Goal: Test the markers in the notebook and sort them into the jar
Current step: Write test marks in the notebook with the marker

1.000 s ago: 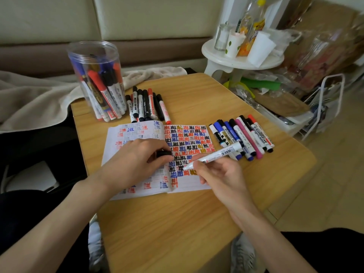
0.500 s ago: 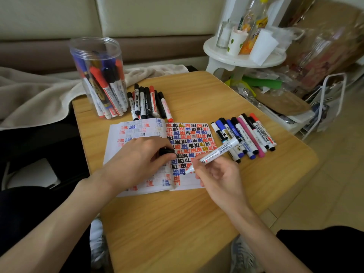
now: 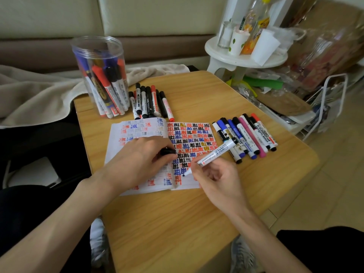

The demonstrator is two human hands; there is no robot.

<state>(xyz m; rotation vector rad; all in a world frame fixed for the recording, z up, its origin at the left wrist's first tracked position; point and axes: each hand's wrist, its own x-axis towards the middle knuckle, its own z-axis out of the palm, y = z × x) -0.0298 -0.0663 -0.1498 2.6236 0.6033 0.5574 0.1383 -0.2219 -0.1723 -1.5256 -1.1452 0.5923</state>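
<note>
An open notebook [image 3: 136, 131] full of red, blue and black test marks lies on the wooden table [image 3: 177, 223]. My right hand [image 3: 218, 180] grips an uncapped white marker [image 3: 214, 153], its dark tip touching the right page near the bottom. My left hand [image 3: 137, 162] rests on the notebook's middle and pinches the black cap [image 3: 167, 151]. A clear plastic jar [image 3: 98, 75] with several markers stands at the table's far left corner.
A row of markers [image 3: 151, 101] lies beside the jar. Another row of markers [image 3: 248, 136] lies right of the notebook. A white side table [image 3: 244, 58] with cups and bottles stands behind the table. A beige blanket [image 3: 35, 95] lies left.
My right hand has drawn the marker down and toward me, its tip now lower on the right page. The left hand stays put with the cap.
</note>
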